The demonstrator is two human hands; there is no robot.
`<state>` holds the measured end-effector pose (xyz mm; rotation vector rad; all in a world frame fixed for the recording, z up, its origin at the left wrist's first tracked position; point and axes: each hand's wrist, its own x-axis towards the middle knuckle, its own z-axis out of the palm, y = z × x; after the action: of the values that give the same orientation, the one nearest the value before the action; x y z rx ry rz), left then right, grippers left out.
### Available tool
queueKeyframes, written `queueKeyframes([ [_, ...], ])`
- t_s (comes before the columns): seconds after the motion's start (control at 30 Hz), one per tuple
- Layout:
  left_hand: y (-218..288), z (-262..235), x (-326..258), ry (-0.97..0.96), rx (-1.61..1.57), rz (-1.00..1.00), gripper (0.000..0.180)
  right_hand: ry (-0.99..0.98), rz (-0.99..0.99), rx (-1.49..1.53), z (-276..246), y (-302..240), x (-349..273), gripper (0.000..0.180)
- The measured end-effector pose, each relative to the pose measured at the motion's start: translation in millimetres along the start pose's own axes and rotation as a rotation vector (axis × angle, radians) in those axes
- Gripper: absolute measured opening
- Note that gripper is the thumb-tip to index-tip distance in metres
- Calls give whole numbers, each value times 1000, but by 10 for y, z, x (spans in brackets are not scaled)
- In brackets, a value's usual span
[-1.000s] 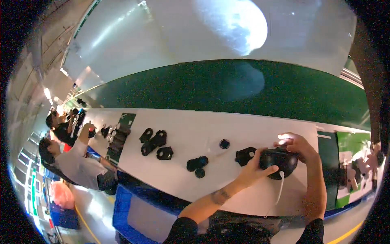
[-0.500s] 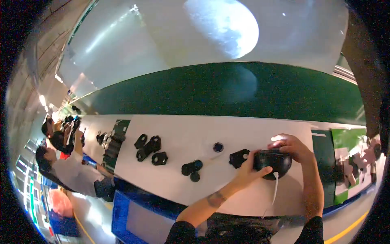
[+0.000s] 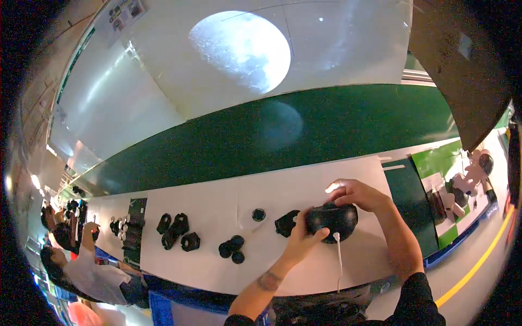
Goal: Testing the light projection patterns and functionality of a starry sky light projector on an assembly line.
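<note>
Just above the white tabletop (image 3: 261,266), a rounded black projector (image 3: 337,220) sits between my hands, with a white cable (image 3: 340,262) running down from its near side. My left hand (image 3: 300,239) grips its left side, thumb across the near face. My right hand (image 3: 360,194) curls over the far top with bent fingers; their tips are partly hidden behind the body. A bright moon picture (image 3: 242,51) shows on the wall ahead. Close behind my left hand lies a black angular part (image 3: 285,223), partly covered by the hand.
A small round lens-like piece (image 3: 259,214), several black discs (image 3: 232,249) and several black angular housings (image 3: 175,230) lie on the table. Dark green mat strips (image 3: 408,195) border the white surface. Co-workers (image 3: 98,277) are at the left; a blue bin (image 3: 160,309) stands below the table edge.
The view has turned to the right and tilted, so the table and the moon picture appear further left. Both hands stay on the projector, which has rotated slightly.
</note>
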<state>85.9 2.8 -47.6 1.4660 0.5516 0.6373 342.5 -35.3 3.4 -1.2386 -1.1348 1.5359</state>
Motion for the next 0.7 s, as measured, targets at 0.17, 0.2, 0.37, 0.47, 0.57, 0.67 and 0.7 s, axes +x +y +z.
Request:
queueKeyframes([
  [0.17, -55, 13, -1, 0, -61, -18, 86, -15, -1, 121, 13, -1, -9, 51],
  [0.2, -65, 21, 1, 5, -85, -46, 86, -3, 15, 61, 16, 2, -6, 51],
  [0.37, -68, 39, 3, 15, -116, -20, 88, 1, -14, 53, 10, 34, 9, 48],
  [0.47, -38, 23, -10, 10, -80, -51, 91, 9, -22, 44, -5, 65, 9, 47],
  [0.57, -12, 23, -13, 14, -71, -53, 93, 16, -30, 29, -20, 76, 15, 47],
  [0.67, -1, 28, -5, 20, -46, -35, 93, 3, -39, 47, -29, 59, 9, 47],
  [0.7, 1, 29, -2, 25, -31, -36, 92, 11, -18, -4, -29, 50, 2, 47],
])
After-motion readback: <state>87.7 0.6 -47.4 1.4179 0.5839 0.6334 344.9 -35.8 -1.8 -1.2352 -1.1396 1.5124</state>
